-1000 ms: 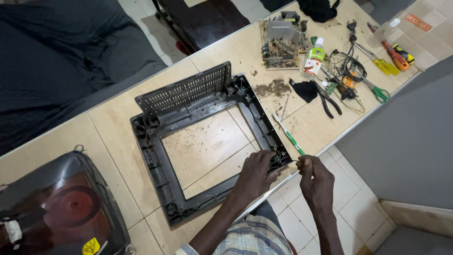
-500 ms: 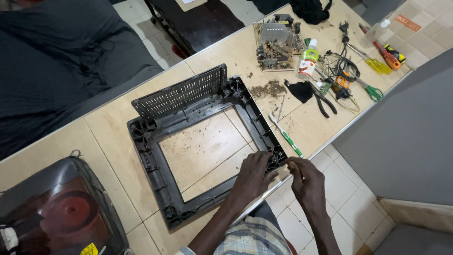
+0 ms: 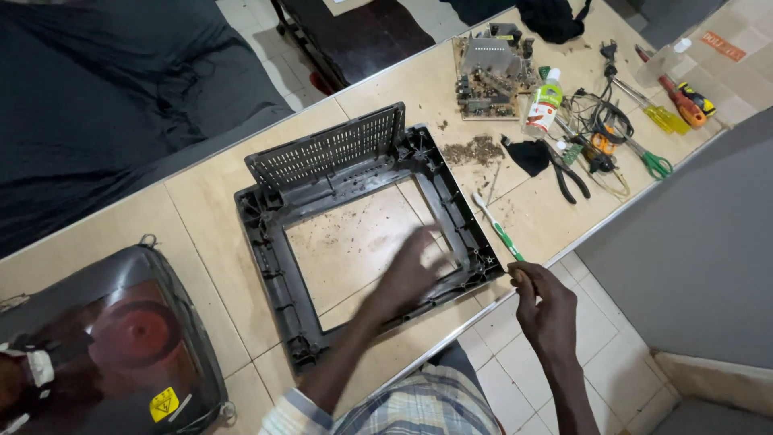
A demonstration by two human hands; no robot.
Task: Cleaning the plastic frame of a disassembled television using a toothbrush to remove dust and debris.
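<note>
Frame (image 3: 354, 234) under blurred left hand (image 3: 411, 270); right hand (image 3: 547, 306) beside corner.

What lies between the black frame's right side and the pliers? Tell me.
In the head view, a green-and-white toothbrush lies on the tiles between the black frame and the pliers, with a black cloth and a dust pile further up.

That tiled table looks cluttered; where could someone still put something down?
Bare tile shows inside the black plastic frame, though dusty, with the left hand over it. Another bare strip lies between the frame and the picture tube. The far right end is crowded: circuit board, pliers, scissors, screwdrivers.
</note>
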